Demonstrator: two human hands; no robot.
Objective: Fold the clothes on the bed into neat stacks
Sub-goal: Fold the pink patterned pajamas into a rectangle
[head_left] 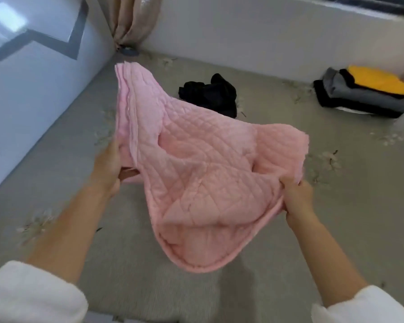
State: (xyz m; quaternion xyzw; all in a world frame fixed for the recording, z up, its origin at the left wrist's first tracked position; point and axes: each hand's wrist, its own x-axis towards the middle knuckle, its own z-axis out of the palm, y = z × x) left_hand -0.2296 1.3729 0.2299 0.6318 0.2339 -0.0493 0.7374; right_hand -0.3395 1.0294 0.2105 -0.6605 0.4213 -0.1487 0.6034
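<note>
Across the whole view lies the bed (266,178), with a grey cover that has small flowers on it. A wall runs along its left edge and another wall along its far edge. A curtain (131,22) hangs at the far left corner.

Above the middle of the bed hangs the pink quilt (196,173). It is soft and puffy with stitched squares. It is lifted up, likely so it can be shaken flat before a fold. Its rounded lower edge sags toward the near edge of the bed, and one end reaches up toward the far left corner.

Near the far right corner sits the stack (364,94). Black, grey and yellow clothes lie folded there, one on top of the other, out of the way of the work.

Toward the far edge, past the quilt, lies the black cloth (210,94) in a loose lump. It looks not yet folded.

Both hands hold the quilt. The left hand (109,166) grips its left side, with fingers tucked under the cloth. The right hand (297,197) pinches its right edge in curled fingers. White sleeves show at the near corners.
</note>
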